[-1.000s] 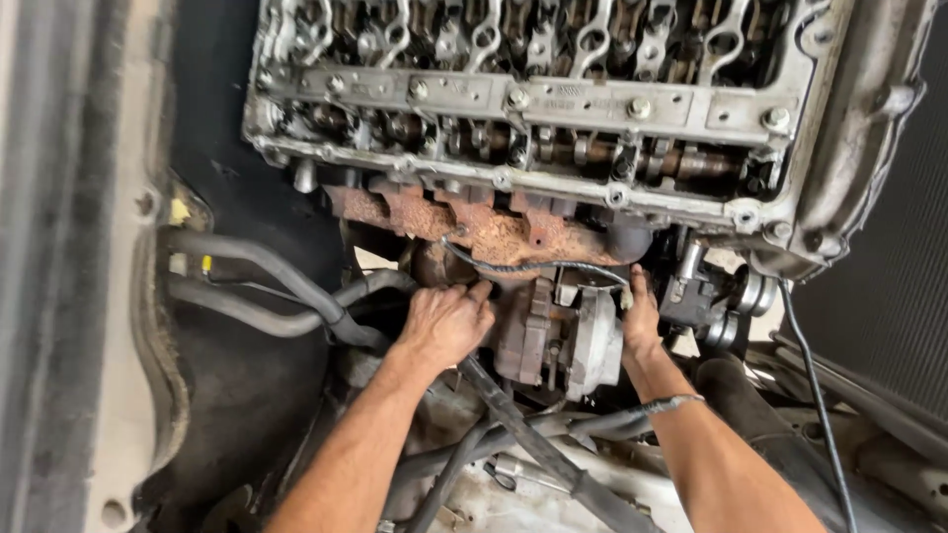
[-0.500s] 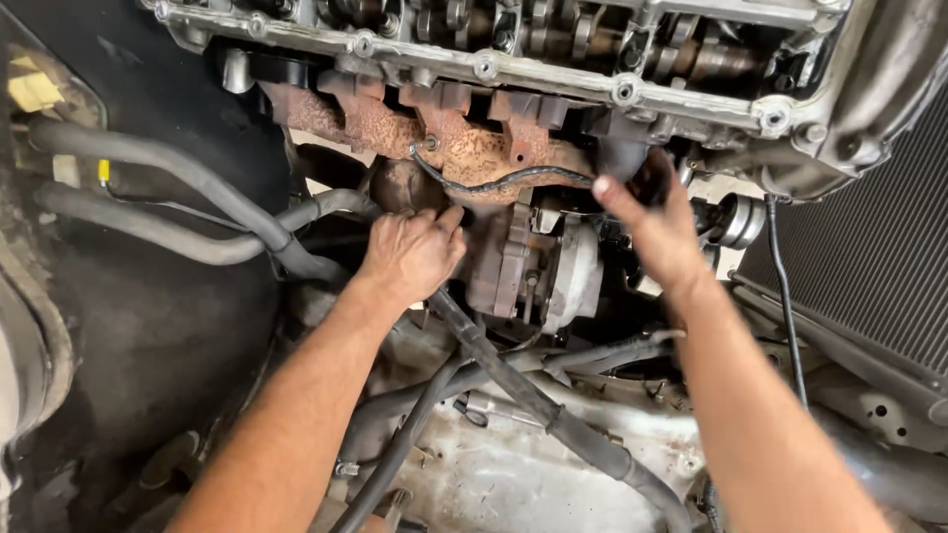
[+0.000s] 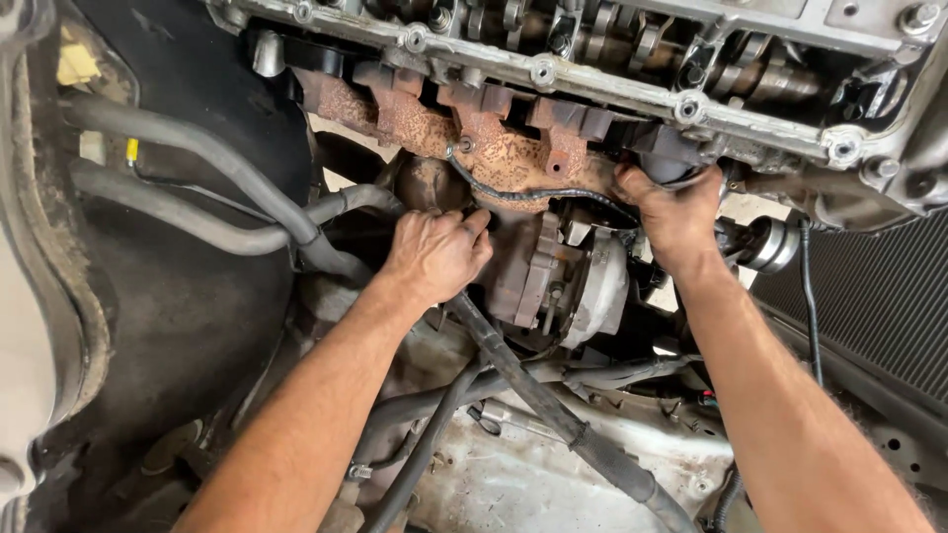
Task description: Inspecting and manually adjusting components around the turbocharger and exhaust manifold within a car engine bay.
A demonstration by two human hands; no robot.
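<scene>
While both forearms reach up into the engine bay, the left hand (image 3: 434,255) curls shut against the rusty end of the turbocharger (image 3: 553,281), its fingers bent around the housing's left side. At about 2 o'clock from it, the right hand (image 3: 673,212) closes over a dark fitting (image 3: 664,156) just under the rusted exhaust manifold (image 3: 474,133) — what the palm holds is hidden. Between the 2 hands a thin black hose (image 3: 523,194) sags across the manifold. At 6 o'clock from the turbocharger, a ribbed black hose (image 3: 553,405) runs diagonally down — touching the left wrist.
</scene>
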